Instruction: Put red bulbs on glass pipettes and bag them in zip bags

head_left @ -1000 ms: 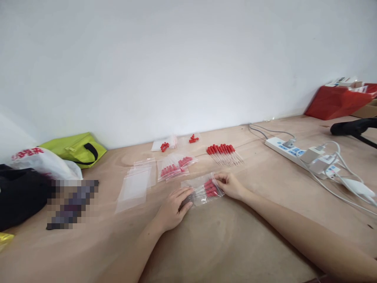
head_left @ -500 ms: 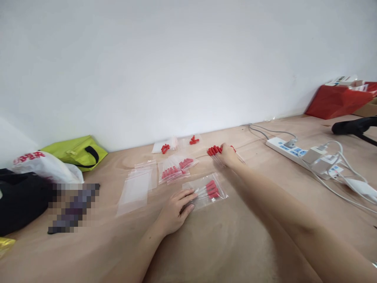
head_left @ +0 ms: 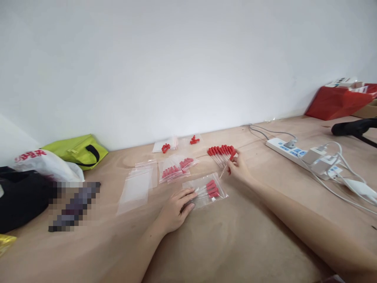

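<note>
Bagging step: right hand (head_left: 240, 169) pinches one red-capped pipette (head_left: 229, 163); left hand (head_left: 173, 208), fingers spread, pins open zip bag (head_left: 206, 190). Next, likely: slide pipette into bag mouth.

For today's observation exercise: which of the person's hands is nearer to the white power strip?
Right. The right hand holds a red-tipped dropper just left of the power strip; the left hand rests on a clear bag, farther left.
</note>
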`<act>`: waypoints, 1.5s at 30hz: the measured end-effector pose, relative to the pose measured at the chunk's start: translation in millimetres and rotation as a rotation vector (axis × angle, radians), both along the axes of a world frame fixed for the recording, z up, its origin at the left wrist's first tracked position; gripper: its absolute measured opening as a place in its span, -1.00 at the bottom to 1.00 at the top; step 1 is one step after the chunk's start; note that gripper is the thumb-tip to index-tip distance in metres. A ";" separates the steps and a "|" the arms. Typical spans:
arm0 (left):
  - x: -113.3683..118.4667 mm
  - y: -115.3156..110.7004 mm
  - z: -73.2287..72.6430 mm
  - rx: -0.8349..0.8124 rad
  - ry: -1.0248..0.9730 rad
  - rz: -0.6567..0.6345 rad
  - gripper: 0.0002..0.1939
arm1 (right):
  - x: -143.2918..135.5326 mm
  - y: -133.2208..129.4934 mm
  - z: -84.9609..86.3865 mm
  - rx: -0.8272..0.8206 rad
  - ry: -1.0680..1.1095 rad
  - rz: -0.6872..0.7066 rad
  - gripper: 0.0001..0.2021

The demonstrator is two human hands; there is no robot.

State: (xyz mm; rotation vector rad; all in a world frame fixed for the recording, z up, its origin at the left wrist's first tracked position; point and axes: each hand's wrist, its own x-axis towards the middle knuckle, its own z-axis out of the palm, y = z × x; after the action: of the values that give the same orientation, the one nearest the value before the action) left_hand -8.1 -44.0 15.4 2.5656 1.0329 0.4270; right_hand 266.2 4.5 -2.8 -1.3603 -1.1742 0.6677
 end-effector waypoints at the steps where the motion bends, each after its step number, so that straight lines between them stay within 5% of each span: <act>1: 0.2 -0.1 0.3 0.001 0.005 0.004 -0.66 | -2.2 -7.9 -2.6 -0.003 0.079 0.002 -0.49; 12: -0.1 -0.1 2.6 -0.010 0.023 0.010 -0.66 | -28.9 -18.8 -8.4 -0.068 0.487 0.086 -0.64; 24: -0.3 -2.3 2.7 -0.034 0.012 0.061 -0.54 | -31.1 -32.6 -2.1 -0.259 0.290 0.351 -0.69; 32: 0.5 -1.9 3.3 -0.022 0.019 0.053 -0.56 | -39.5 -27.5 -11.8 -0.316 0.417 0.516 -0.62; 40: -0.3 -0.6 0.6 -0.011 0.024 0.017 -0.63 | -41.5 -15.9 -18.4 -0.259 0.195 0.198 -0.73; 45: -0.7 0.3 0.1 -0.013 0.024 0.015 -0.64 | -31.1 -15.6 -0.5 -0.460 0.144 0.353 -0.83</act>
State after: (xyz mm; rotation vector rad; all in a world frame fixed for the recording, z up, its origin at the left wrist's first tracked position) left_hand -8.8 -43.7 15.5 2.5589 1.0609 0.3930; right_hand 235.1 -11.1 -3.3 -1.4595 -1.1984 1.3313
